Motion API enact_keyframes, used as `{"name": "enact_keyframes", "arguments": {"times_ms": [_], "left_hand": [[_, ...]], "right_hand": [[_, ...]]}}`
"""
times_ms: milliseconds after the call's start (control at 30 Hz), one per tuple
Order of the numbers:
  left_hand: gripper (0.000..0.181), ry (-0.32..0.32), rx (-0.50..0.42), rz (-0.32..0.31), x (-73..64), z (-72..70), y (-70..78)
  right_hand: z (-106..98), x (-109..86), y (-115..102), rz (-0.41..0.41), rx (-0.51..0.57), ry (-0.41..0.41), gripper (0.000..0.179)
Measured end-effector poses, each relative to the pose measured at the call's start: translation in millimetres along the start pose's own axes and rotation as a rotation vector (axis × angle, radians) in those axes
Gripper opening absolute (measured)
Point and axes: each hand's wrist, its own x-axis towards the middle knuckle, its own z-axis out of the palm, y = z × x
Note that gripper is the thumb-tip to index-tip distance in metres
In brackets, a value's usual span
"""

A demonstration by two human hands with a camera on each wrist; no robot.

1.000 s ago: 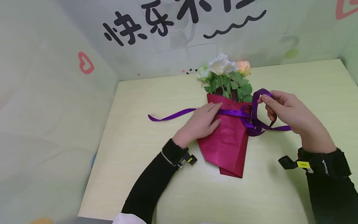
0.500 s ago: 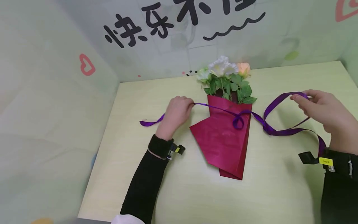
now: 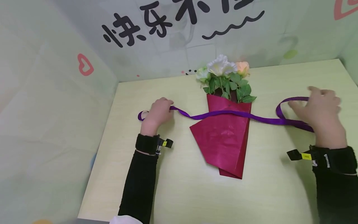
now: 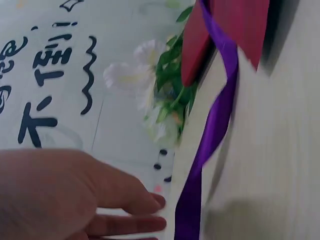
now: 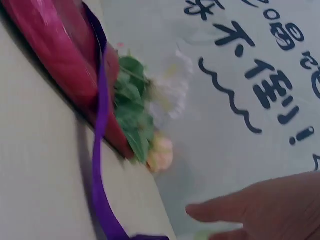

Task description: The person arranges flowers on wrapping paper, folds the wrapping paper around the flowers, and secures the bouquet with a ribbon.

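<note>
A bouquet wrapped in crimson paper [image 3: 223,140] lies on the table, its white and peach artificial flowers [image 3: 221,66] and green leaves pointing to the back wall. Across the paper runs a purple ribbon [image 3: 235,113], stretched to both sides. My left hand [image 3: 158,113] is over its left stretch; in the left wrist view the fingers [image 4: 132,224] extend beside the ribbon [image 4: 215,125] with a gap between. At the right, my right hand [image 3: 323,109] has its fingers spread by a ribbon loop. The right wrist view shows the thumb [image 5: 220,207] extended, apart from the ribbon [image 5: 102,195].
The pale wooden table [image 3: 173,189] meets a printed wall covering [image 3: 167,59] at its back edge. A second covering [image 3: 50,124] stands along the left side. Both wrists wear black bands with small cameras.
My left hand moved off the paper, pinched the ribbon and drew it left, then loosened. My right hand drew its part right and let go. The small loop at the paper has pulled out straight.
</note>
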Motion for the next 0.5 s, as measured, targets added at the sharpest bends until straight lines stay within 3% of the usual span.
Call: {"name": "enact_keyframes", "arguments": {"times_ms": [100, 167, 267, 400, 500], "left_hand": [[0.043, 0.028, -0.045, 0.169, 10.9, 13.2, 23.5], [0.041, 0.022, -0.025, 0.257, 16.0, 23.3, 36.5], [0.035, 0.015, 0.028, 0.307, 19.0, 35.0, 47.8], [0.016, 0.036, 0.086, 0.302, 18.9, 41.3, 51.3], [0.012, 0.030, 0.080, 0.299, 18.6, 41.6, 49.7]], "right_hand": [[22, 7.9, -21, -0.280, 0.016, -0.113, 0.069], [34, 12.3, -31, -0.387, -0.005, -0.193, 0.060], [46, 14.8, -38, -0.412, -0.046, -0.251, 0.050], [50, 13.7, -36, -0.391, -0.048, -0.309, 0.026], [50, 12.9, -33, -0.427, -0.044, -0.334, 0.013]]}}
